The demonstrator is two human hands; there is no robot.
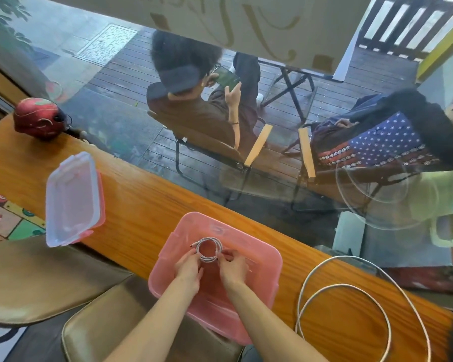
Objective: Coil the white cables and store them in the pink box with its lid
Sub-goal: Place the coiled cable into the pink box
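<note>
An open pink box (271, 267) stands on the wooden counter in front of me. Both my hands reach down into it. A small coiled white cable (207, 246) sits between them; my left hand (188, 267) pinches its left side and my right hand (233, 267) pinches its right side. One plug end sticks out at the coil's upper left. A second, longer white cable (351, 286) lies in big loose loops on the counter to the right of the box. The clear lid (72, 199) with pink clips rests on the counter at the left, hanging over the near edge.
The narrow wooden counter (147, 205) runs along a glass window; two people sit on chairs outside. A red helmet (38, 118) rests at the counter's far left end. Brown padded stools (110, 314) stand below the near edge.
</note>
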